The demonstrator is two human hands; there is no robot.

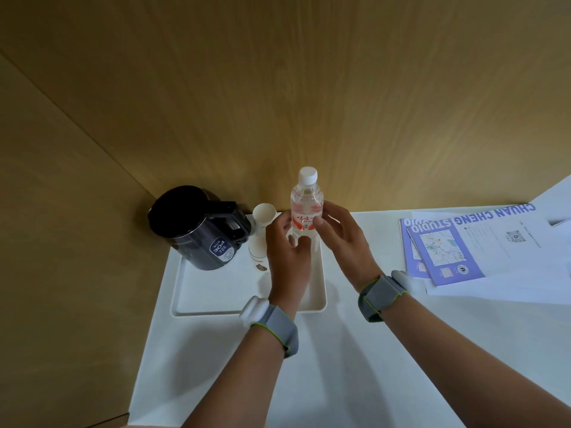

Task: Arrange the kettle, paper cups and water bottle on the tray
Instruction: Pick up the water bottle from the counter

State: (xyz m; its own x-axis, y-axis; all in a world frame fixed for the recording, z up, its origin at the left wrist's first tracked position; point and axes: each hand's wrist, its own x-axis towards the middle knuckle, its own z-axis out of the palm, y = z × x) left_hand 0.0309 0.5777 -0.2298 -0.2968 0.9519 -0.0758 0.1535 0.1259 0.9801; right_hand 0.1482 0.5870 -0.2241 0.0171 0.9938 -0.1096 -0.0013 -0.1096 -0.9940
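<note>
Step in hand: placement of the water bottle [307, 199] on the tray [216, 291]. The kettle [197, 233] already stands at the far left corner of the tray, with the stacked paper cups [261, 230] just beside it on the right. The bottle is upright, cap on, at the far right part of the tray, next to the cups. Both hands are clamped on it: the left hand [287, 257] wraps the lower body from the left, thumb across the front, and the right hand [343, 242] pinches the label band from the right. The left hand hides the base, so contact with the tray cannot be confirmed. The next move probably calls for seating the base flat, clear of the cups, then releasing both hands without tipping the bottle. The tray sits on the white table [355, 350]; printed leaflets [448, 248] lie well apart to the right.
</note>
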